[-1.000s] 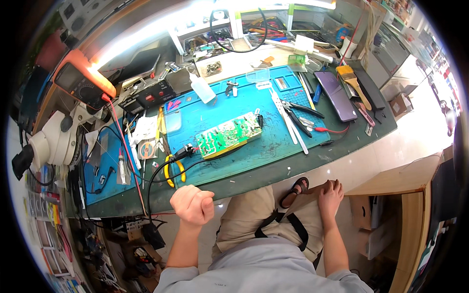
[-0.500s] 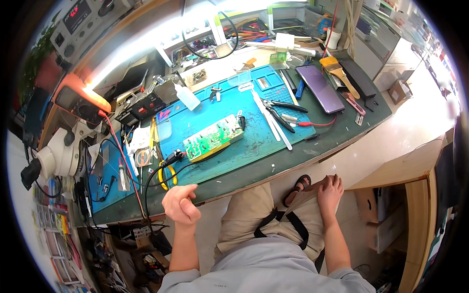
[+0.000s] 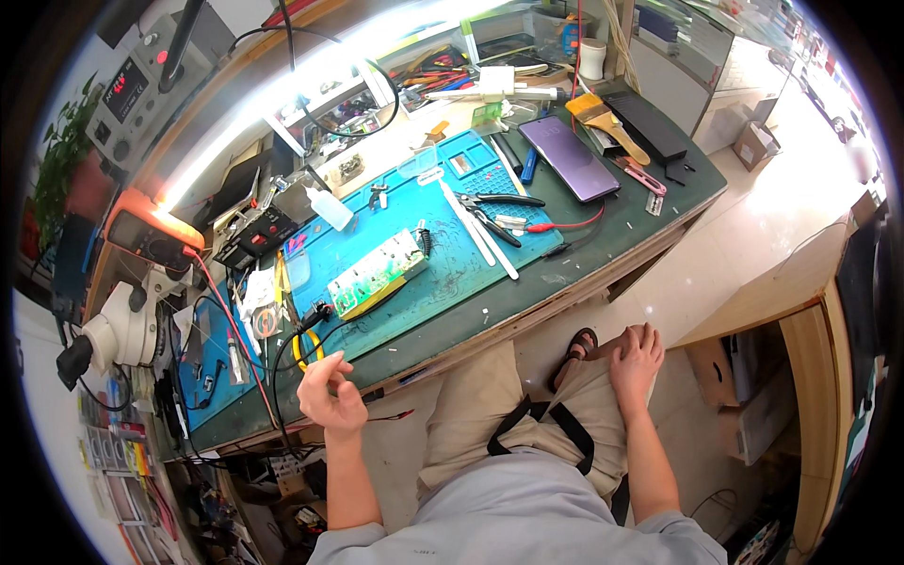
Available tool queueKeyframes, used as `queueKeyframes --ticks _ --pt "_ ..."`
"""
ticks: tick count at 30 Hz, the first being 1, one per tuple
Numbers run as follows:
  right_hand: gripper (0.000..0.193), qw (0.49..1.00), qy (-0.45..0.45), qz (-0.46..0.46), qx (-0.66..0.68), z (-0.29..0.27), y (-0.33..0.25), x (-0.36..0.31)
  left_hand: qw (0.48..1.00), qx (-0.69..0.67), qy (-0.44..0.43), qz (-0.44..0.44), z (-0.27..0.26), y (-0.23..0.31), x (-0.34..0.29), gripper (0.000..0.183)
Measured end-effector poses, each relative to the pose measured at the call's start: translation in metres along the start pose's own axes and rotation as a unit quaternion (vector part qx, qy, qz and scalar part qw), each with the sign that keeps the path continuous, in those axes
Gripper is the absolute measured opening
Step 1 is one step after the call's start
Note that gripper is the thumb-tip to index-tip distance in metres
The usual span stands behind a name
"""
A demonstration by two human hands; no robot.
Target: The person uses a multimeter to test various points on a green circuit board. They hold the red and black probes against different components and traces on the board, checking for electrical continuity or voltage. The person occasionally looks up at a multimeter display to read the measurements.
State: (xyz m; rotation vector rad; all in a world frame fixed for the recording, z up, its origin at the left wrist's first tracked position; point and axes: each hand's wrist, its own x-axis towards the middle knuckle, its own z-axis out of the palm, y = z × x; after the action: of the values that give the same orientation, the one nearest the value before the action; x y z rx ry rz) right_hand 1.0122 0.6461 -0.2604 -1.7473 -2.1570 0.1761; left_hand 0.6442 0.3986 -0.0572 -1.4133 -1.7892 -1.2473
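My left hand (image 3: 331, 395) is raised at the bench's front edge, its fingers loosely bent and a little apart, with nothing seen in them. Close beyond it are yellow-handled pliers (image 3: 309, 350) and a black cable plug (image 3: 318, 314). My right hand (image 3: 637, 365) rests on my right knee, fingers spread over the trouser cloth. On the blue work mat (image 3: 414, 306) lies a green circuit board in a yellow-edged case (image 3: 379, 273), apart from both hands. White tweezers (image 3: 478, 231) and black-handled pliers (image 3: 497, 215) lie to its right.
A purple phone (image 3: 569, 160), a brush (image 3: 607, 127) and a pink-handled cutter (image 3: 640, 175) lie at the bench's right. An orange multimeter (image 3: 151, 231) stands left, above a white microscope part (image 3: 118, 325). A white bottle (image 3: 330, 209) lies at the mat's back. A wooden cabinet (image 3: 810, 377) stands right.
The view has turned, so the bench things sit further left in it. My left hand has lowered slightly to the left, its curled fingers loosening. My right hand stays on the knee.
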Motion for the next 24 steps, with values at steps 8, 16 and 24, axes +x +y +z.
queueKeyframes --ticks 8,16,24 --pt "0.045 0.999 0.028 0.018 0.004 -0.014 0.011 -0.01 0.996 0.013 0.074 -0.052 0.008 -0.011 -0.013 0.024" --pt "0.044 0.999 0.041 0.026 0.012 -0.021 0.012 -0.012 0.986 0.007 -0.035 0.162 -0.015 -0.012 -0.01 0.021" --pt "0.05 0.997 -0.056 0.035 -0.035 -0.024 0.001 0.008 0.894 -0.134 -0.427 0.028 0.034 0.031 -0.141 0.056"
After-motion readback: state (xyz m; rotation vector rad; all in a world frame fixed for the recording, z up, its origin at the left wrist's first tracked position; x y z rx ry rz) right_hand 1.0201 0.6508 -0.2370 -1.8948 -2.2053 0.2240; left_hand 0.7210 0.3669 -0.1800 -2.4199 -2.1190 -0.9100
